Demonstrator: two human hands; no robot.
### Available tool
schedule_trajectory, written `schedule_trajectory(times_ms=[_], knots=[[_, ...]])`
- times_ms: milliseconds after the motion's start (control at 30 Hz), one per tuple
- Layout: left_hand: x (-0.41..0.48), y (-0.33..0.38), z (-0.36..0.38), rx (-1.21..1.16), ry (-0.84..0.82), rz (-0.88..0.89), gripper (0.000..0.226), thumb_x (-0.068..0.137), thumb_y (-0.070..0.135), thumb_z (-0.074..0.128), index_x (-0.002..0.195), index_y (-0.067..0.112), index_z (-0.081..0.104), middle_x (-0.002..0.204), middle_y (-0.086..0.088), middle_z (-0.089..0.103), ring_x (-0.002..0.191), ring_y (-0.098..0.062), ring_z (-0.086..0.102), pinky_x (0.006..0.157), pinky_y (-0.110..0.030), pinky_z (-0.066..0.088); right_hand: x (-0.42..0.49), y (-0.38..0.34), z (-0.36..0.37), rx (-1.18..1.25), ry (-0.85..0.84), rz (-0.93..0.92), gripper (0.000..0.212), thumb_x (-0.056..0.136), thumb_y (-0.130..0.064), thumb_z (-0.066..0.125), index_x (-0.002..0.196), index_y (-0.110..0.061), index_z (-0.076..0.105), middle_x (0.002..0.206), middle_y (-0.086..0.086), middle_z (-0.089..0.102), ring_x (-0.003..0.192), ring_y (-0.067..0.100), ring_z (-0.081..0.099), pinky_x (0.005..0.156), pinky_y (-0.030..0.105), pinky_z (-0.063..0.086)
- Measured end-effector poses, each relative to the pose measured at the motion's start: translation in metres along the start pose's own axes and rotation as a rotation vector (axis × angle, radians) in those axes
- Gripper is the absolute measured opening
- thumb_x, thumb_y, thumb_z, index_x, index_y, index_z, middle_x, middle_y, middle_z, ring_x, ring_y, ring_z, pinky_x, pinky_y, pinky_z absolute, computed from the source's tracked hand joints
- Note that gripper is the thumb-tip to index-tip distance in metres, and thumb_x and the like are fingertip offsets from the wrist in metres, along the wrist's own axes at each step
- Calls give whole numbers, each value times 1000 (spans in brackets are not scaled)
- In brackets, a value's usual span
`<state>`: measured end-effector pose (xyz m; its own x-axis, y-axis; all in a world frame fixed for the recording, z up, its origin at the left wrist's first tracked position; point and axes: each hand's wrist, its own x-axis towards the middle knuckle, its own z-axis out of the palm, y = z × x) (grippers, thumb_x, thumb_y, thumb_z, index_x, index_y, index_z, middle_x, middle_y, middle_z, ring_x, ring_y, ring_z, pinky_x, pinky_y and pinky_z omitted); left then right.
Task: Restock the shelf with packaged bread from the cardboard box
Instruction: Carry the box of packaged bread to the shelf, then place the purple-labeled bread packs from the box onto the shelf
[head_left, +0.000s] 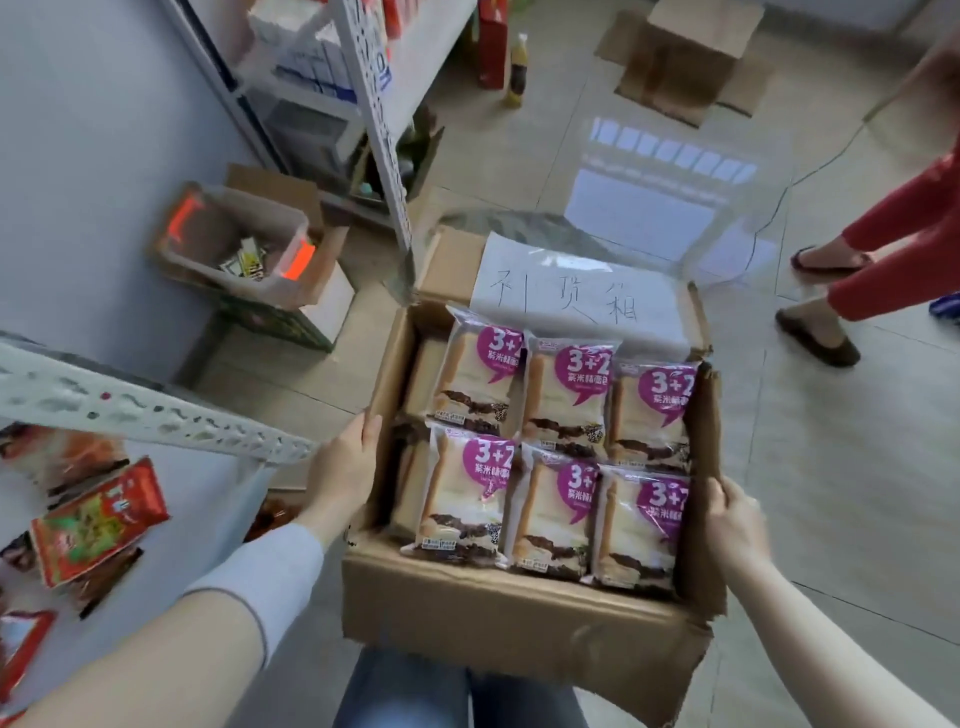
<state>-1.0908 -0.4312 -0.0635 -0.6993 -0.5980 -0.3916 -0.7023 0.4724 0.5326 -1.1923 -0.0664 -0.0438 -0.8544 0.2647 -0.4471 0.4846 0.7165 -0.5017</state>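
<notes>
Restocking, box stage | left hand (345, 462) and right hand (730, 519), set apart, grip opposite walls of the cardboard box (493, 613) | bread packets (558, 431) lie inside it | shelf (156, 415) left of box | next, likely: free one hand, lift a packet.

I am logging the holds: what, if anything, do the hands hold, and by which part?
Both hold the cardboard box: the left grip on its left wall's top edge, the right grip on its right flap.
</notes>
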Motion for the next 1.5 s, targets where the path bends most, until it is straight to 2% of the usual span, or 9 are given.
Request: schedule_trajectory(times_ms=[500, 767, 833, 900, 1000, 1067, 1167, 1300, 1500], knots=[[175, -51, 130, 92, -11, 66, 32, 99, 26, 34, 106, 4, 56, 96, -27, 64, 88, -46, 55, 72, -41, 37, 144, 33, 165, 14, 23, 74, 33, 98, -13, 37, 122, 3, 54, 124, 25, 58, 115, 37, 52, 87, 34, 38], [185, -49, 136, 46, -46, -18, 36, 99, 28, 31, 125, 9, 49, 118, -21, 60, 106, -41, 53, 84, -38, 39, 153, 28, 169, -16, -26, 59, 24, 99, -18, 36, 97, -4, 56, 102, 24, 63, 84, 27, 49, 69, 33, 31], [181, -39, 132, 11, -98, -74, 38, 99, 27, 31, 131, 9, 43, 129, -19, 54, 117, -36, 48, 90, -34, 36, 149, 23, 166, -9, -98, 119, 28, 99, -23, 36, 112, -4, 52, 122, 23, 57, 101, 30, 51, 80, 38, 38], [175, -21, 125, 4, -34, 30, 43, 98, 26, 36, 139, 12, 35, 141, -12, 43, 130, -26, 39, 103, -27, 28, 131, 10, 163, -66, -66, 140, 50, 96, -29, 44, 138, -3, 35, 145, 20, 35, 132, 32, 34, 107, 44, 30], [179, 16, 120, -62, 35, 265, 48, 94, 26, 47, 139, 16, 34, 139, -4, 44, 127, -8, 36, 103, -15, 23, 76, -24, 175, -148, 120, -96, 59, 84, -27, 63, 133, 0, 41, 133, 20, 40, 125, 35, 36, 107, 40, 31], [194, 36, 130, -123, -68, 230, 55, 90, 31, 54, 138, 15, 34, 139, -5, 44, 127, -11, 38, 105, -23, 30, 42, -45, 200, -134, -79, -255, 56, 80, -29, 68, 126, -4, 48, 119, 13, 50, 112, 27, 48, 96, 31, 38], [218, 55, 148, -159, -193, 111, 75, 81, 41, 65, 141, 12, 30, 142, -6, 42, 129, -17, 41, 105, -28, 34, 20, -64, 248, -109, -416, -206, 67, 81, -44, 62, 134, -10, 39, 122, 5, 50, 115, 20, 49, 96, 28, 42], [238, 61, 157, -221, -244, 84, 70, 77, 36, 71, 134, 12, 39, 133, -5, 50, 120, -18, 48, 98, -28, 39, 24, -76, 288, -265, -450, -51, 78, 77, -55, 62, 135, -10, 34, 127, 6, 54, 121, 25, 40, 100, 32, 36], [240, 61, 146, -380, -389, 15, 40, 81, 24, 68, 116, 16, 49, 106, 4, 60, 101, -18, 61, 76, -27, 53, 37, -79, 286, -198, -517, 63, 68, 58, -60, 75, 104, -13, 62, 104, 5, 65, 107, 23, 54, 93, 37, 45]])
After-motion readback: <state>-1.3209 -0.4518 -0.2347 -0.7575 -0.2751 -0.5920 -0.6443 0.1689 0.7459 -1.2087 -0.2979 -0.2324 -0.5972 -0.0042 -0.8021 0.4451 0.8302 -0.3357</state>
